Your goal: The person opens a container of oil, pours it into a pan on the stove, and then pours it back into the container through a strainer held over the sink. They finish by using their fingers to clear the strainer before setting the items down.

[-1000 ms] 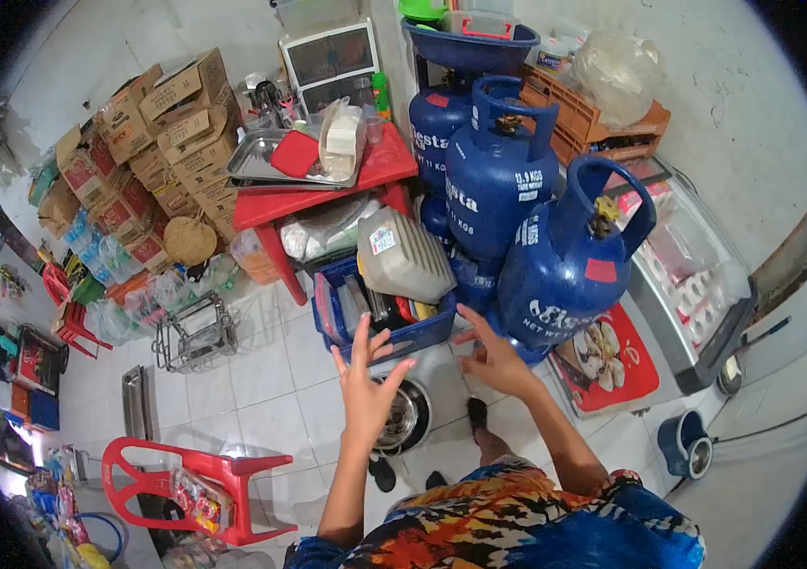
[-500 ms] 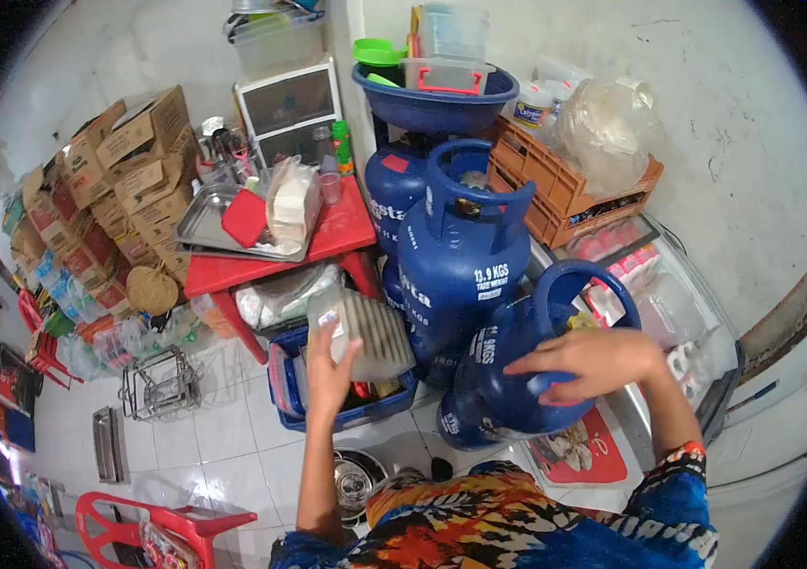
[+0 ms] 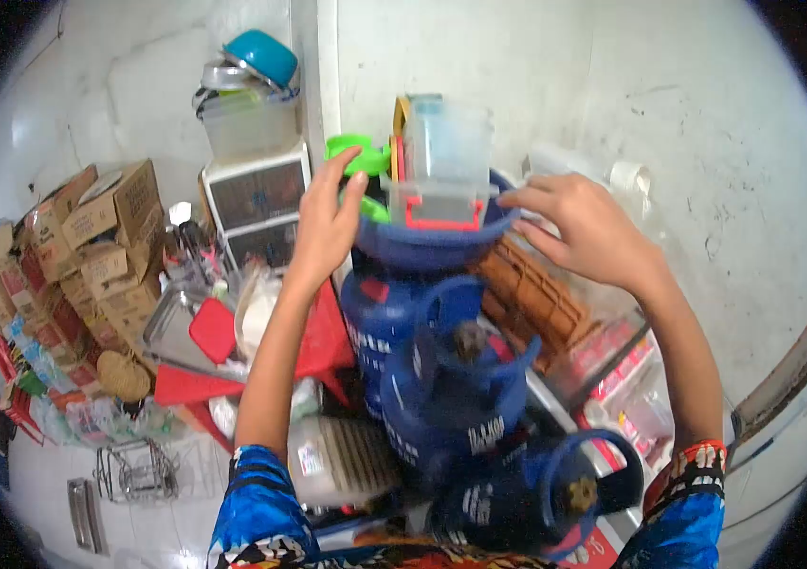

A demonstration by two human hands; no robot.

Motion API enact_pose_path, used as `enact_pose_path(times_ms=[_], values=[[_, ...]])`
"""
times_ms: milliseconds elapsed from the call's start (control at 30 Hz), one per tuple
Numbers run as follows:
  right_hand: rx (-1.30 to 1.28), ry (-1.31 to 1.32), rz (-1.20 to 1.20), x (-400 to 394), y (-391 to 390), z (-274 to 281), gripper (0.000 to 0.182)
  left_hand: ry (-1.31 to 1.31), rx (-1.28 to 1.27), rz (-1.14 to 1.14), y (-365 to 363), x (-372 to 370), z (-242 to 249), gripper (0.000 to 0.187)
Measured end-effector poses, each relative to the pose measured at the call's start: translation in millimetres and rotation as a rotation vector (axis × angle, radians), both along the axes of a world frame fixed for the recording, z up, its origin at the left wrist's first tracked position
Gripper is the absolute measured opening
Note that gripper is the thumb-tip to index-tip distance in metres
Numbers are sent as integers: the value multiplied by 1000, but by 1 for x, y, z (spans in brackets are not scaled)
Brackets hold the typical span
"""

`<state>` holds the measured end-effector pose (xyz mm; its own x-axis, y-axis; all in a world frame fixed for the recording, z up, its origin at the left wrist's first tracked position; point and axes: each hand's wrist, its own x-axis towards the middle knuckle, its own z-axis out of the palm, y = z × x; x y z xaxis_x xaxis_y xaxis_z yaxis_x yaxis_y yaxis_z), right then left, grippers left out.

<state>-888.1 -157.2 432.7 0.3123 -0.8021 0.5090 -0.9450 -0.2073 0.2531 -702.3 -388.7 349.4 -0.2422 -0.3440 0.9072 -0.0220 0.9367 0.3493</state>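
Observation:
Both my arms stretch forward to either side of a blue basin (image 3: 427, 251) that rests on top of the gas cylinders. My left hand (image 3: 330, 223) is open at the basin's left side, thumb and fingers apart, overlapping a bright green plastic item (image 3: 358, 155). At the right rim, my right hand (image 3: 579, 226) is open too, fingers bent and thumb apart, with fingertips right by the edge. A clear plastic box with a red handle (image 3: 443, 206) and a taller clear container (image 3: 456, 140) stand in the basin.
Blue gas cylinders (image 3: 456, 398) fill the space below, one with a brass valve (image 3: 582, 493). An orange crate (image 3: 541, 303) sits right of the basin. At left are a red table (image 3: 313, 356) with a metal tray (image 3: 176, 327), a drawer unit (image 3: 261, 194) and stacked cardboard boxes (image 3: 124, 218).
Both hands have moved up and forward, the left from above the ribbed plastic container and the right from the nearest cylinder, to the basin's sides. The view has tilted upward.

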Motion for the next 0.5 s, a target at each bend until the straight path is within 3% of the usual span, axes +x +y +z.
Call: enact_pose_path(times_ms=[33,100,167,233,300,433,500], values=[[-27,17,-4,-6,-27,12,21,-11,-33,25,-23,-16,17,37],[-194,-30,119,-19,-83,29,22,39,70,-183,-75,-55,43,33],[-239,-26,84,-27,-136,45,23,46,326,-414,-125,-94,59,33],[-240,-96,73,-38,-188,60,27,3,574,-413,-158,-125,73,46],[-239,-127,91,-56,-238,71,31,-4,646,-433,-187,-152,78,55],[66,-456,-14,-75,-304,85,56,-9,833,-526,-208,-185,83,74],[190,-561,-56,-81,-325,85,64,-9,852,-514,-215,-198,85,72]])
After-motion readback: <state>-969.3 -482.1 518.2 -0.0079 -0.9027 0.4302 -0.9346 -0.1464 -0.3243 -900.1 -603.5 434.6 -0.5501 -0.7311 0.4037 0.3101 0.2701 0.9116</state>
